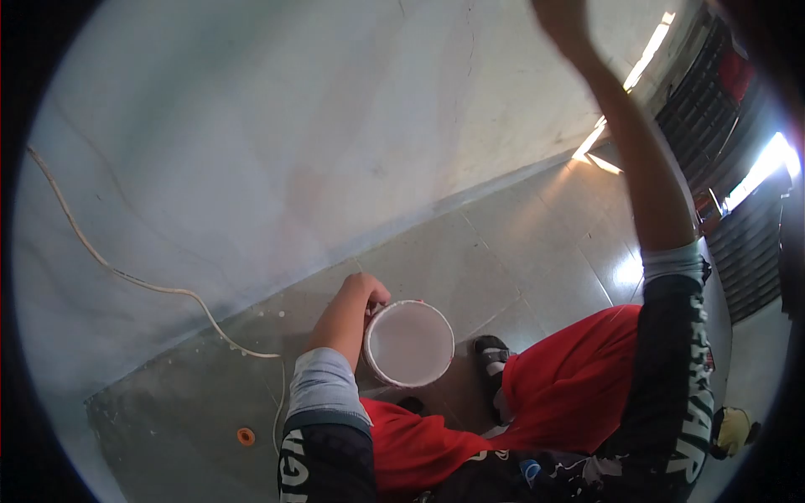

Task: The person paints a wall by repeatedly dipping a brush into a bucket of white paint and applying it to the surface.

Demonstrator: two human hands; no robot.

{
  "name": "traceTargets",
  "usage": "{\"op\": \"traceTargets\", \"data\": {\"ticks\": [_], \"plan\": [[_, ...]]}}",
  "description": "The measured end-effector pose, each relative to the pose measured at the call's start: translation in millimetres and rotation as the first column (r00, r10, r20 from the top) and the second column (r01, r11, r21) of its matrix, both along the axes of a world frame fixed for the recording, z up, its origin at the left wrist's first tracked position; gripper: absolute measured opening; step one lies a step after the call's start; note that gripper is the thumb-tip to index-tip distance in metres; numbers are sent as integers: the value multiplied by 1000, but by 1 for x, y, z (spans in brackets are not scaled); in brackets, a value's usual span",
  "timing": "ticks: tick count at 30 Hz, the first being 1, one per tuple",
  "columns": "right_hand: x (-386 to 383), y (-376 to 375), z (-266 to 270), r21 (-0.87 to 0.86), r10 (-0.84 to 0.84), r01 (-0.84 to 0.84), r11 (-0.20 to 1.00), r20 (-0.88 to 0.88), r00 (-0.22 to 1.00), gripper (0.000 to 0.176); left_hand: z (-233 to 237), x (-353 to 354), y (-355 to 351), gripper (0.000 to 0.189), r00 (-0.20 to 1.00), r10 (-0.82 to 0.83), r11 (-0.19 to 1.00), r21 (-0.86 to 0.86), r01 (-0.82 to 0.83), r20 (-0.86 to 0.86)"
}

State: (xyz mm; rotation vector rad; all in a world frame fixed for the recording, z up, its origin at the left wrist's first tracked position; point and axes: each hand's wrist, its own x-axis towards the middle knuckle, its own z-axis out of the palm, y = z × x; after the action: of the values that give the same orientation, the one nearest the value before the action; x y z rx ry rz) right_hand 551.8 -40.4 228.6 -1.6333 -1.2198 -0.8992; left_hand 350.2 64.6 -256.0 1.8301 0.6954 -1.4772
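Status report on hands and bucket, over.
Left hand grips white bucket at rim. Right hand raised toward wall, grip unseen. Cable runs down wall, apart from both hands.

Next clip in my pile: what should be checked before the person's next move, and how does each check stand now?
1. Grip of left hand on rim of white bucket: ok.
2. Upright white bucket, level contents: ok.
3. Full view of right hand: not ok, cut off at frame top.
4. Anything held in right hand: cannot tell.
5. Loose cable on wall clear of both hands: ok.
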Motion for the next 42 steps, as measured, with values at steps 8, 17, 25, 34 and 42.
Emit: {"op": "traceTargets", "data": {"ticks": [8,17,25,34,42], "plan": [[-39,-34,-272,-342,-118,-41,939,-429,896,22,28,2,-10,32,997,-65,997,52,62,52],[-45,-81,-311,-425,-398,-660,620,-895,202,37,62,-11,-16,24,992,-47,990,139,31,114],[-86,-68,-195,-726,-137,-687,-31,-677,723,31,7,-20,-6,26,989,-48,995,98,35,141],[-152,-86,-254,-817,136,-431,-383,-511,849,23,15,-21,-1,27,999,48,999,-1,-48,-16],[-198,-97,-367,-926,400,-207,-315,-327,856,18,36,-18,-5,22,999,13,999,36,-11,-41]]}}
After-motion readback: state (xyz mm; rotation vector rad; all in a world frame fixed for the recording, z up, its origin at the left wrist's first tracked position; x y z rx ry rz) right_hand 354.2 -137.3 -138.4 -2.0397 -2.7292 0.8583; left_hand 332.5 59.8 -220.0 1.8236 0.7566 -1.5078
